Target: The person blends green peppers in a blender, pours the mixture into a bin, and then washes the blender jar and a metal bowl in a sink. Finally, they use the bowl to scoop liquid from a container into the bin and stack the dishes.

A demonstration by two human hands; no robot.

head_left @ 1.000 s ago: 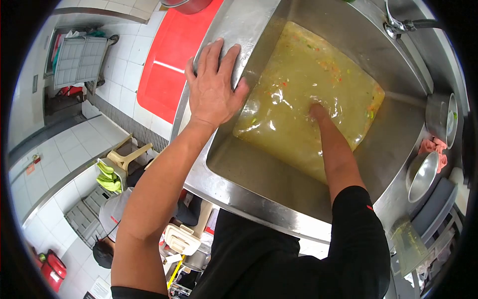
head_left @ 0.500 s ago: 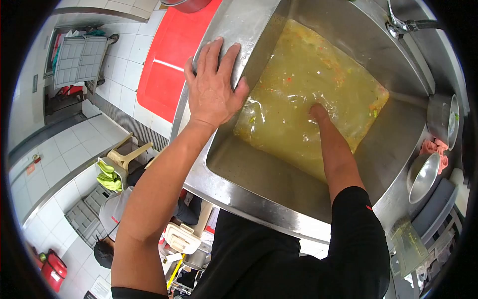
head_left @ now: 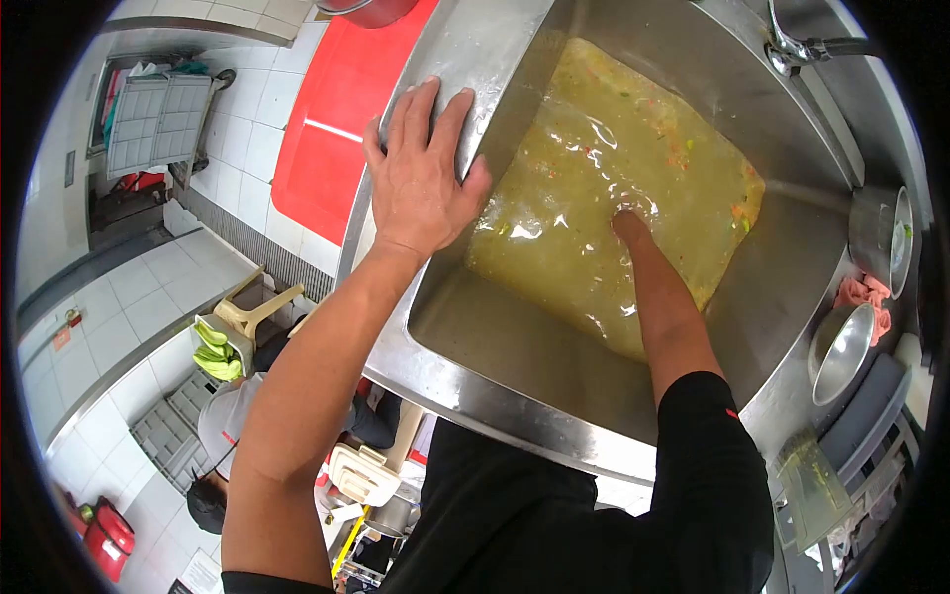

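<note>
My left hand point(head_left: 421, 178) lies flat with spread fingers on the metal rim point(head_left: 495, 45) at the left side of a deep steel sink point(head_left: 534, 346). Murky yellow-green water point(head_left: 554, 198) stands in the sink, with small red, orange and green bits floating in it. My right hand point(head_left: 627, 224) reaches down into this water past the wrist. Its fingers are hidden under the cloudy surface, so what they touch does not show. Ripples and glints surround the wrist.
A chrome faucet point(head_left: 802, 49) is at the top right. Metal bowls point(head_left: 841, 353), a pink cloth point(head_left: 863, 293) and grey trays point(head_left: 871, 416) line the right side. A red board point(head_left: 332, 129) lies left of the sink. A person point(head_left: 223, 426) is low behind my left arm.
The water surface has shifted, with ripples and floating bits in different places. My right forearm has moved very slightly left. My left hand stays on the rim.
</note>
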